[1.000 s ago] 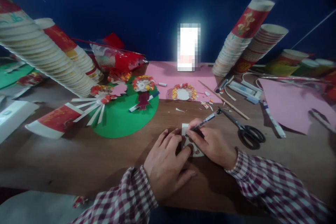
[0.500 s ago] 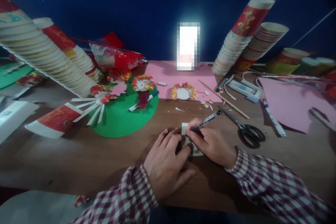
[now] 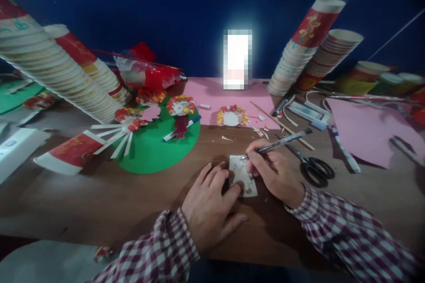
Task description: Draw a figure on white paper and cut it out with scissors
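White rectangular paper card with thin dark outlines (image 3: 239, 173) lies between the two hands

The card rests flat on the brown wood-grain surface (image 3: 133, 208), its long axis running roughly from 12 to 6 o'clock. From the bare left hand (image 3: 210, 203) it lies toward 2 o'clock; from the bare right hand (image 3: 272, 174), toward 9 o'clock. The left is the one plainly touching it: palm down, fingers loosely spread, index fingertip on the card's lower part, thumb out toward 3 o'clock.

The right hand pinches a slim, grey-barrelled pen with a black end (image 3: 282, 140) between thumb and fingers. The pen slants, its tip toward 8 o'clock over the card's top edge and its black end toward 2; whether the tip meets the paper I cannot tell. Black-handled metal scissors (image 3: 304, 160) lie just beside the right hand, toward 2 o'clock.
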`<state>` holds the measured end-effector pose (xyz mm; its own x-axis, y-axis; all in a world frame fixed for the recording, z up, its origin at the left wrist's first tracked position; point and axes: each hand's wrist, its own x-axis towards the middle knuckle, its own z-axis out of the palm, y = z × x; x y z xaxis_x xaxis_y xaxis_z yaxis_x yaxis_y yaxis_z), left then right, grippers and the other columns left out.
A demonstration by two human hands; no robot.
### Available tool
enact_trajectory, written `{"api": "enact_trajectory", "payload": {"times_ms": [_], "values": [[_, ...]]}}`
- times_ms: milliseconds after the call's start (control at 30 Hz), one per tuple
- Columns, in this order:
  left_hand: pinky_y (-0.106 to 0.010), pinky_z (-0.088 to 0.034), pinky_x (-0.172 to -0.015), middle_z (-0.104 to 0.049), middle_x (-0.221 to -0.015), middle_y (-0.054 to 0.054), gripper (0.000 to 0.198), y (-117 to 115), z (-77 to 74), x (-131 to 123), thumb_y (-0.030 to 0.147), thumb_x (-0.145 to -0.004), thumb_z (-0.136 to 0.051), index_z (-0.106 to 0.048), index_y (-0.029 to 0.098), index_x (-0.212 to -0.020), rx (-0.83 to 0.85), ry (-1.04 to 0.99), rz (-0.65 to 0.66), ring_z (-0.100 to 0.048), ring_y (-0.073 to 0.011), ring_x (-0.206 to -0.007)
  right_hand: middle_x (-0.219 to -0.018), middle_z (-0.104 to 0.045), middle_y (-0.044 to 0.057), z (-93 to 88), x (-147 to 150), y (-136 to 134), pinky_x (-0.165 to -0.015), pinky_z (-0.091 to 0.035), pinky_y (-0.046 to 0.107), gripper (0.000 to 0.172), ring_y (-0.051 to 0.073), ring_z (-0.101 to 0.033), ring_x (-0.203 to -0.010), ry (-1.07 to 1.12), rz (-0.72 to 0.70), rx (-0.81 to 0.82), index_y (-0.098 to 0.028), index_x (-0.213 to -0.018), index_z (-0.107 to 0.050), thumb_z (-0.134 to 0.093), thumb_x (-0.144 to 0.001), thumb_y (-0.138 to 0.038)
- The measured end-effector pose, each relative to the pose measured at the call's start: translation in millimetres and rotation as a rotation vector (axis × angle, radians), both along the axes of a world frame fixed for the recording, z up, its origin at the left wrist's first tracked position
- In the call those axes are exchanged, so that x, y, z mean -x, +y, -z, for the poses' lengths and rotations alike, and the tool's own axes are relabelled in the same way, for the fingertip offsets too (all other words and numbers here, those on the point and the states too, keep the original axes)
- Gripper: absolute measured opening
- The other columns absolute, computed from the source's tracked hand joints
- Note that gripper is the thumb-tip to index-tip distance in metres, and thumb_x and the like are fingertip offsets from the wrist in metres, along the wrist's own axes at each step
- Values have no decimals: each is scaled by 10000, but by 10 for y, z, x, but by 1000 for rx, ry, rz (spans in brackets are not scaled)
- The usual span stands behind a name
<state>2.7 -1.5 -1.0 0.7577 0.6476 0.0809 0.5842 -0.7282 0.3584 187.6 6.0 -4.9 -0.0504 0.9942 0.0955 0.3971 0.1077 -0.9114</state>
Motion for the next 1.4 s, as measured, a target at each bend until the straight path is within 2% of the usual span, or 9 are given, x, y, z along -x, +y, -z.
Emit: {"api": "enact_trajectory", "payload": {"times_ms": [100, 333, 533, 800, 867, 967, 1200, 1300, 1400], "values": [[-534, -228, -1037, -474, -1143, -111, 470, -5, -14, 5, 496, -755, -528, -515, 217, -1133, 1, 13, 8, -331, -305, -1228, -614, -573, -36, -45, -32, 5, -481, -436, 193, 176, 91, -527, -490, 59, 5, -11, -203, -987, -465, -333, -926, -303], [-530, -221, -1039, -469, -1148, -109, 436, 1, -45, 20, 454, -755, -532, -519, 214, -1119, -5, 4, 32, -343, -301, -1217, -850, -656, 29, -141, -170, -56, -717, -479, 278, 61, 164, -607, -791, -432, -105, -168, -204, -854, -580, -547, -805, -218], [-528, -244, -1025, -471, -1155, -116, 403, -21, -54, 24, 448, -759, -532, -539, 203, -1078, -29, -18, 23, -346, -298, -1217, -929, -658, 57, -69, -200, -162, -871, -440, 382, 173, 230, -516, -1059, -578, -224, -329, -213, -889, -587, -575, -745, -119], [-530, -252, -1018, -476, -1155, -112, 418, -27, -83, 21, 463, -758, -532, -533, 204, -1086, -40, -27, 23, -369, -287, -1201, -922, -660, 53, -42, -173, -151, -888, -405, 429, 178, 265, -469, -1106, -722, -235, -351, -219, -922, -608, -580, -752, -173], [-524, -253, -1022, -470, -1181, -122, 500, -40, -99, 38, 506, -758, -514, -499, 191, -1146, -37, -33, 17, -367, -288, -1204, -931, -659, 56, -66, -169, -158, -888, -404, 422, 166, 266, -469, -1106, -739, -231, -341, -220, -918, -614, -581, -758, -196], [-517, -262, -1022, -440, -1247, -144, 628, -135, -118, 102, 558, -758, -486, -426, 164, -1243, -56, -75, 19, -358, -294, -1216, -936, -654, 69, -87, -161, -167, -889, -402, 417, 151, 268, -470, -1107, -751, -211, -332, -217, -903, -624, -585, -758, -235], [-491, -228, -1052, -562, -1136, -82, 350, -552, -116, 269, 397, -796, -515, -556, 206, -1087, -85, -183, -22, -413, -246, -1184, -900, -655, 60, -54, -154, -168, -883, -386, 420, 146, 263, -463, -1106, -710, -172, -335, -226, -873, -614, -599, -730, -198], [-458, -273, -1028, -605, -1052, -49, 220, -471, -166, 286, 266, -826, -483, -594, 241, -1015, -73, -216, -76, -470, -205, -1116, -907, -657, 51, -33, -168, -163, -887, -371, 429, 150, 277, -449, -1116, -700, -176, -330, -230, -875, -609, -598, -728, -201], [-391, -380, -929, -624, -976, -60, 212, -163, -228, 251, 229, -845, -448, -615, 211, -975, -43, -225, -91, -529, -182, -1005, -923, -649, 52, -28, -181, -167, -888, -366, 428, 158, 283, -444, -1120, -689, -190, -317, -231, -886, -611, -597, -730, -213]]}}
